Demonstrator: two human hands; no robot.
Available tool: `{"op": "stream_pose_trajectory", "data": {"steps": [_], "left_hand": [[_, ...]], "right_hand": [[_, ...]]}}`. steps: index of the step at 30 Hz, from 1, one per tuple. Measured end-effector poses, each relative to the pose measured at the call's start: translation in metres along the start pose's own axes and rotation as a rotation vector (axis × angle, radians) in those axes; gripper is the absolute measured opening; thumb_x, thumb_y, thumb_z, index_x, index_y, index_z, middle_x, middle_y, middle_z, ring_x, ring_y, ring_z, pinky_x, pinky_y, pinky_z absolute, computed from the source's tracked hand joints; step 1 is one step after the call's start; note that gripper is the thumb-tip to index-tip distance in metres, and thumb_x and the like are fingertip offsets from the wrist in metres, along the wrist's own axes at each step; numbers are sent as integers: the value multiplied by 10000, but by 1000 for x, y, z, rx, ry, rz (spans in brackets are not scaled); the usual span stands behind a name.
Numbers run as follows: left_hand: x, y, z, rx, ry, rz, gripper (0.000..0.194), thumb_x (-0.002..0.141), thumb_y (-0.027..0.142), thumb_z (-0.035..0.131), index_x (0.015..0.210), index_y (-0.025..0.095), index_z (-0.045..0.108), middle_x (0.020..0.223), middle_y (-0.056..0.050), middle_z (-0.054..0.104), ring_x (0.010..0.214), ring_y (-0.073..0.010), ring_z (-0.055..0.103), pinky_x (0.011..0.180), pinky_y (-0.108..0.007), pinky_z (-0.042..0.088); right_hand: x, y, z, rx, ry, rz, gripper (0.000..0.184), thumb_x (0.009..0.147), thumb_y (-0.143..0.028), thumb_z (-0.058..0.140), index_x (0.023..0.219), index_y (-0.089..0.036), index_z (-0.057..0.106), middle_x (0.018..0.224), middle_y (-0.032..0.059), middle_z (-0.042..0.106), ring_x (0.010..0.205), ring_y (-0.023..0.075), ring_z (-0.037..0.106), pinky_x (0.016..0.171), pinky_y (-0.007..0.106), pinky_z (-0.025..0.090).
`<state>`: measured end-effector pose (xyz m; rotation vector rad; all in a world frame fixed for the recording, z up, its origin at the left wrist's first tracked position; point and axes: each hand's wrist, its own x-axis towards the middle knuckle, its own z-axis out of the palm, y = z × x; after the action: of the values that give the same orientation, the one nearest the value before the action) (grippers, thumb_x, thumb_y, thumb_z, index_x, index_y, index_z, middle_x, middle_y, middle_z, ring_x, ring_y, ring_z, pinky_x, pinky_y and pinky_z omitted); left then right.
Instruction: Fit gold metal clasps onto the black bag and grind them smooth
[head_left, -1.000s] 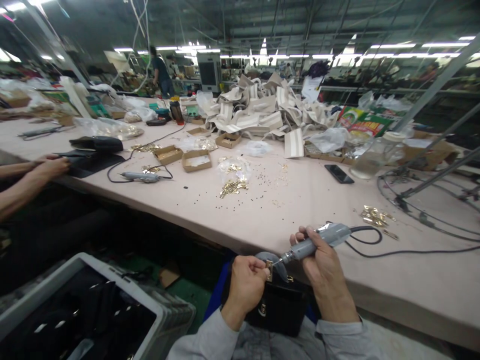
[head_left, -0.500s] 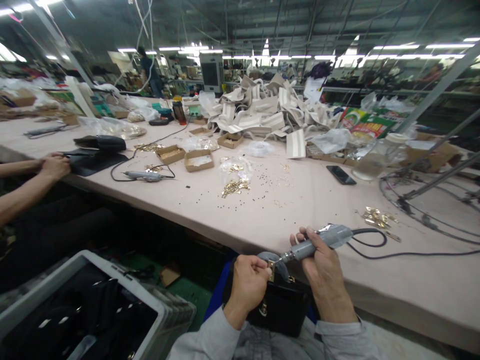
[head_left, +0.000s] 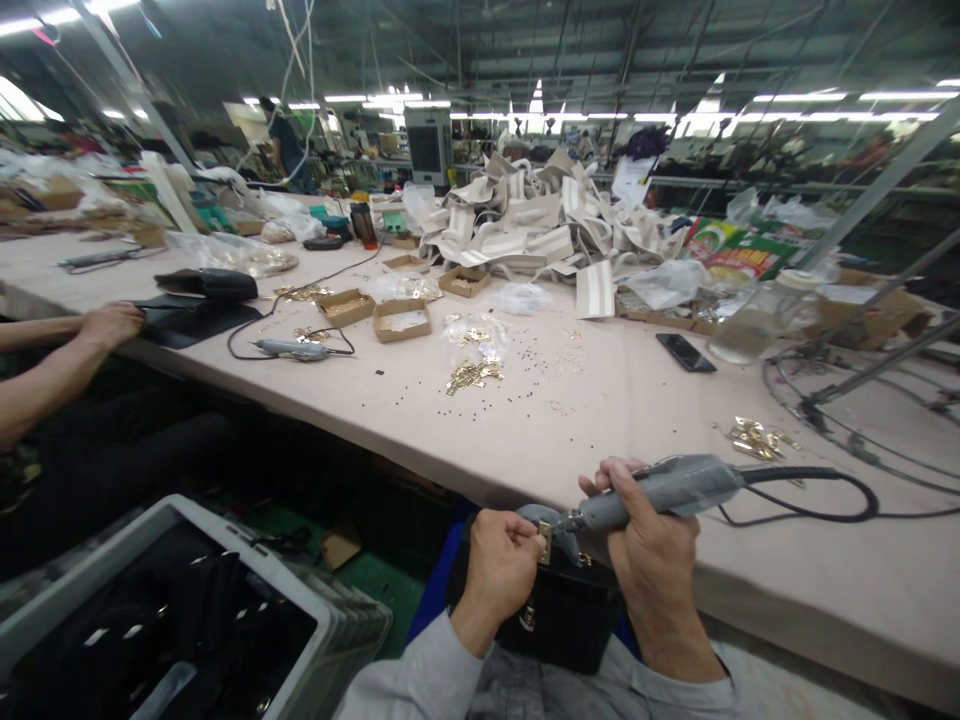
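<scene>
My right hand [head_left: 651, 550] is wrapped round a grey electric screwdriver [head_left: 664, 492], its tip pointing left. That tip meets a small gold metal plate [head_left: 545, 541] at the top of a black handbag [head_left: 566, 620]. With its fingers pinched, my left hand [head_left: 501, 562] holds the gold plate at its left edge. The bag rests on my lap against the table edge and has a gold clasp [head_left: 527, 616] on its front. Grey wrapping [head_left: 568, 546] covers the bag's handle. Whether a screw sits under the tip is too small to tell.
A grey crate [head_left: 330, 620] of black bags stands at lower left. On the table [head_left: 405, 430] lie gold fittings [head_left: 474, 375], scattered black bits, a phone [head_left: 685, 352] and a second screwdriver [head_left: 292, 349]. The tool's cable [head_left: 810, 478] trails right. A co-worker's hands [head_left: 112, 324] are at far left.
The screwdriver has tilted flatter, and its rear end and cable have swung to the right and slightly down. My left hand stays at the gold plate.
</scene>
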<state>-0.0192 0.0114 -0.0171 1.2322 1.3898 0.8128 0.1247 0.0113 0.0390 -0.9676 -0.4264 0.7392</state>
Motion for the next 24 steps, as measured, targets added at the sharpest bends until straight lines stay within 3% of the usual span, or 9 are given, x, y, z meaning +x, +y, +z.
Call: {"op": "stream_pose_trajectory", "data": {"steps": [5,12,16,20,24], "left_hand": [[-1,-2,1,48,12,-3,120,705,121,699,731,87,811,662,-90,767,625,-207,687,572,-272,460],[-3,1,3,64,24,-1,94,695,115,712,697,108,806,627,-55,739,606,-184,657,553,-260,426],[-5,6,3,85,11,11,95,696,116,700,664,113,789,606,-48,721,585,-174,634,542,-259,406],[-8,11,4,76,-2,13,97,682,97,683,619,116,755,567,-24,678,549,-150,587,526,-251,367],[-8,7,9,87,4,35,163,646,58,626,507,139,653,488,21,559,504,-119,485,501,-249,308]], "right_hand": [[-11,-1,-2,-195,-80,-115,322,794,-321,931,936,-162,689,856,25,686,695,180,688,686,327,619],[-21,-8,-4,-268,-368,-249,195,920,-264,805,898,-195,624,912,32,650,685,168,637,661,329,535],[-22,-15,0,-348,-540,-317,145,957,-248,747,886,-209,627,895,40,639,838,210,649,744,353,536],[-19,-14,2,-373,-690,-266,145,971,-271,735,883,-214,634,885,34,642,855,204,639,779,348,522],[-14,-9,3,-380,-813,-120,284,932,-326,799,772,-209,596,796,7,606,733,169,584,684,305,484]]}}
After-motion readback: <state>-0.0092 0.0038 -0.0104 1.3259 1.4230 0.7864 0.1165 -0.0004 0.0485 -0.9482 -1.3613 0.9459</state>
